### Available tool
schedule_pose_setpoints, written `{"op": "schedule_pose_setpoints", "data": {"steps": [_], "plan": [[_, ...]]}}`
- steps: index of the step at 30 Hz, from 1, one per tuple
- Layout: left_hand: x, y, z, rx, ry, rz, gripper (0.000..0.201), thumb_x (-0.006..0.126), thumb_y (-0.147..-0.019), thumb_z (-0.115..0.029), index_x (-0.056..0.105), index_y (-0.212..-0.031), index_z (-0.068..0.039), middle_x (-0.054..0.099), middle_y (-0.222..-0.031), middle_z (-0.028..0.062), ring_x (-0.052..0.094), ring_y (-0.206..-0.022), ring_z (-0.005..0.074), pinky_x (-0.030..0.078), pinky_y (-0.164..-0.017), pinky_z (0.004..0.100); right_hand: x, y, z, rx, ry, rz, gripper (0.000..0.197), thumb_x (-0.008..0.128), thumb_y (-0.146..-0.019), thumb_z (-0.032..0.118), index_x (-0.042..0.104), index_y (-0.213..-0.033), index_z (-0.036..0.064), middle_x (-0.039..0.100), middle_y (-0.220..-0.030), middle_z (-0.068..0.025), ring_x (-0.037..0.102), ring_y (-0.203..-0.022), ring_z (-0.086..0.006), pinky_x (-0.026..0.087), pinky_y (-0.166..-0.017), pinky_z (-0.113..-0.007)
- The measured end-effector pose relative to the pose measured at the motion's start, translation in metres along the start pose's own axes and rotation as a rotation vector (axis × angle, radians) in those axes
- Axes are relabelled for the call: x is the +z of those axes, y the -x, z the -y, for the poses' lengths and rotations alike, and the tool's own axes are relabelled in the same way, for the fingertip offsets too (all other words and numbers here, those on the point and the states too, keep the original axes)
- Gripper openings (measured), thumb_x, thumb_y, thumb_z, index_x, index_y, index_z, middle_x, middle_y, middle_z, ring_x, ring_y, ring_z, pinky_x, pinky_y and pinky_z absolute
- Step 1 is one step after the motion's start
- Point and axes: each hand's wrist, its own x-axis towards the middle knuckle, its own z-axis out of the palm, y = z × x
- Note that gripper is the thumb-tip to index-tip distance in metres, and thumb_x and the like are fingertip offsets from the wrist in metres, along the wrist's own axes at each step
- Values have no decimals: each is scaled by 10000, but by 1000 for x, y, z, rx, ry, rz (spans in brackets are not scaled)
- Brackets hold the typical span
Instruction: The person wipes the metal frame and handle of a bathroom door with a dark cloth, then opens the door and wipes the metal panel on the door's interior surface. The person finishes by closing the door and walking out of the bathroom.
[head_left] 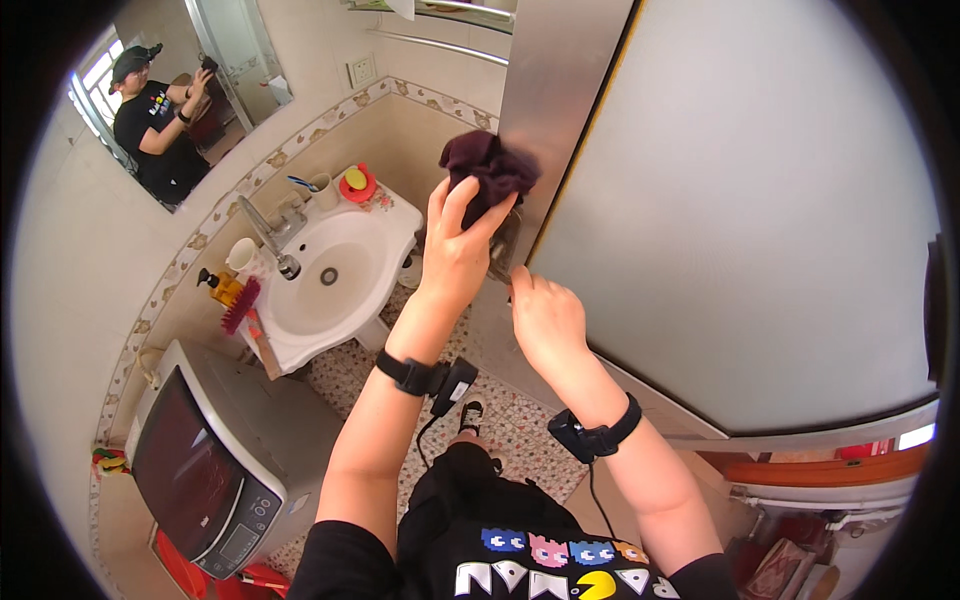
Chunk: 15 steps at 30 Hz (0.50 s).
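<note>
A bunched dark maroon cloth (488, 165) is in my left hand (456, 248), raised in front of the metal door frame (558, 90). My fingers spread around its underside, and the cloth's right edge is slightly blurred. Lower and to the right, my right hand (548, 315) is closed beside the lower left edge of the frosted glass panel (740, 220). Its fingertips curl inward, and whatever they hold is hidden. Black bands with small boxes and cables circle both wrists.
A white washbasin (340, 290) with a faucet (268, 235) stands left, holding cups, a yellow pump bottle (222, 288), a magenta brush (240, 305) and a red soap dish (357, 183). Below it sits a grey washing machine (200, 470). A mirror (180, 90) hangs upper left.
</note>
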Motion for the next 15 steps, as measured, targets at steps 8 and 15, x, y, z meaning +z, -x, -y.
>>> {"op": "schedule_pose_setpoints", "data": {"steps": [8,15], "plan": [[-31,-25,-14,72,11,-68,494,599,-671,107,708,-1102,-109,435,-1262,97,453,-1131,375,451,-950,436,-19,24,23,-54,3,33,163,595,-713,47,545,-867,30,593,-684,-93,633,-643,-251,502,-572,-346],[-40,2,0,158,171,-23,460,618,-649,77,729,-1048,-122,455,-1237,94,453,-1153,374,454,-962,444,-25,34,39,19,-15,27,117,611,-806,98,541,-874,34,598,-701,-113,622,-691,-288,491,-622,-389]]}}
